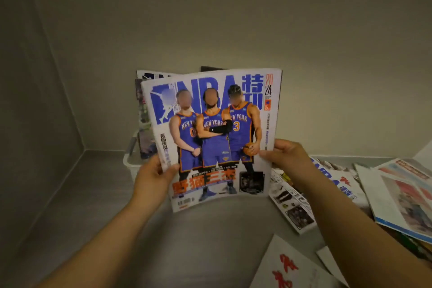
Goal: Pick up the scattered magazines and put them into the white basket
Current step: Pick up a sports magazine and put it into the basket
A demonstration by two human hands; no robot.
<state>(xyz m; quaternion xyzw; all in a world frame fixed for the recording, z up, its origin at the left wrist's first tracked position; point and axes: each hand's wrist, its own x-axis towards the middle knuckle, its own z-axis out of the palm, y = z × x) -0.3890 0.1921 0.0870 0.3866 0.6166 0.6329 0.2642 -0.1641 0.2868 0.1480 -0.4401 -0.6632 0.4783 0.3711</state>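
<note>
Held magazine: We see a glossy white basketball magazine with a big blue title and three players in blue and orange jerseys on its cover, filling the middle of the frame. Large orange characters run across its lower part. The cover faces us and bows slightly outward.

Hands: Our left hand is clamped on the magazine's lower left edge, thumb across the cover. Our right hand is clamped on the lower right edge, thumb on the front, fingers behind.

Orientation: The magazine stands nearly upright, long axis running top to bottom of the frame, title at the top, leaning a little to the left.

Basket: A white plastic basket sits behind the held magazine, left of centre, against the beige wall. We can see only its left rim and corner.

Basket contents: At least two other magazines stand upright inside, their tops peeking out above and left of the held cover. A dark corner shows behind the top edge; we cannot tell what it belongs to.

Loose magazines: Several scattered magazines lie flat and overlapping on the grey surface at the right of the frame. A white sheet with red characters lies at the bottom, right of centre.
</note>
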